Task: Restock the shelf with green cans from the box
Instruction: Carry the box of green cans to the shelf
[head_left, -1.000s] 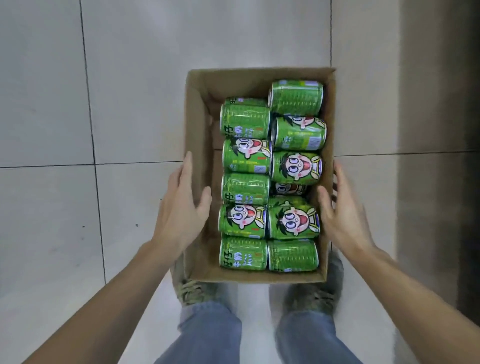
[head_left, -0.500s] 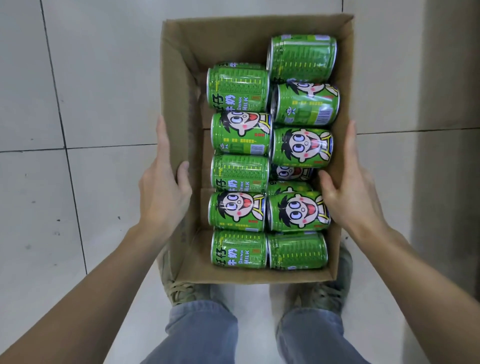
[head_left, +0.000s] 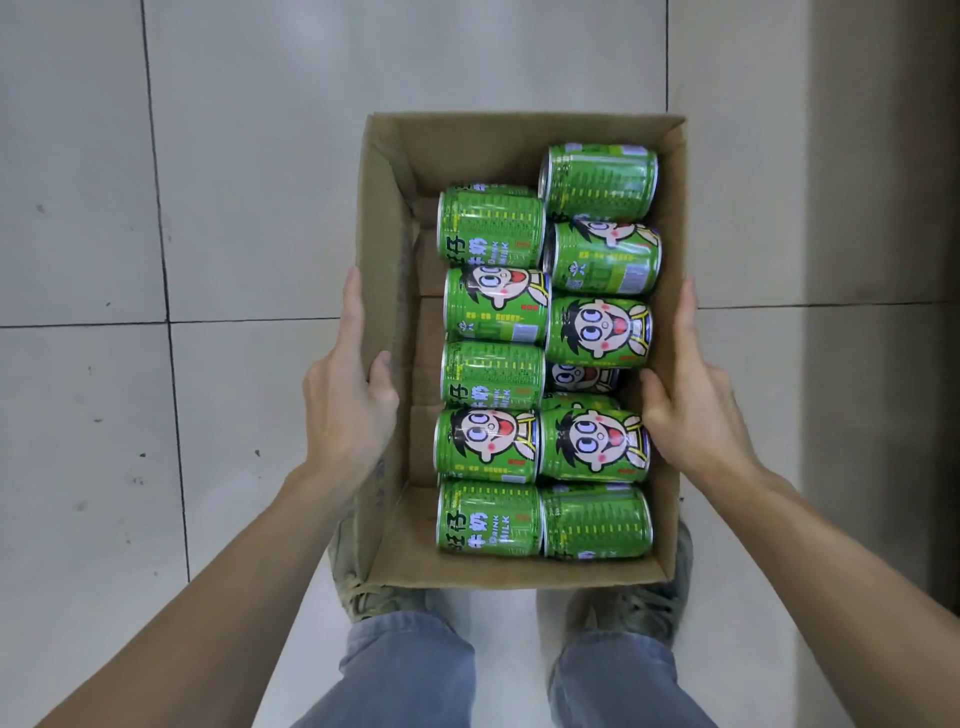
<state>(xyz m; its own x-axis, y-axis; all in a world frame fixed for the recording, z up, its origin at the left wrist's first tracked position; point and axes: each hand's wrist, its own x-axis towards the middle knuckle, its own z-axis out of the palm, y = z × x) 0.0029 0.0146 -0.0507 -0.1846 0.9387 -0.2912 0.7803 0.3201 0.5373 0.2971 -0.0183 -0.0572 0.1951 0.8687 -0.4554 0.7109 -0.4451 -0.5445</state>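
Note:
An open cardboard box (head_left: 519, 135) is held above a tiled floor, straight in front of me. Several green cans (head_left: 493, 379) with a cartoon face lie on their sides in it, in two rows with more underneath. My left hand (head_left: 348, 400) grips the box's left wall, thumb hooked over the rim inside and fingers along the outside. My right hand (head_left: 696, 405) grips the right wall the same way, its thumb inside against a can. No shelf is in view.
Pale floor tiles (head_left: 234, 156) with dark grout lines spread all around. A darker vertical surface (head_left: 883, 260) runs along the right edge. My shoes (head_left: 363, 587) and jeans legs show below the box.
Both hands closed onto the box walls, thumbs going over the rims. The box then shifted lower and to the right in view, with both hands on it.

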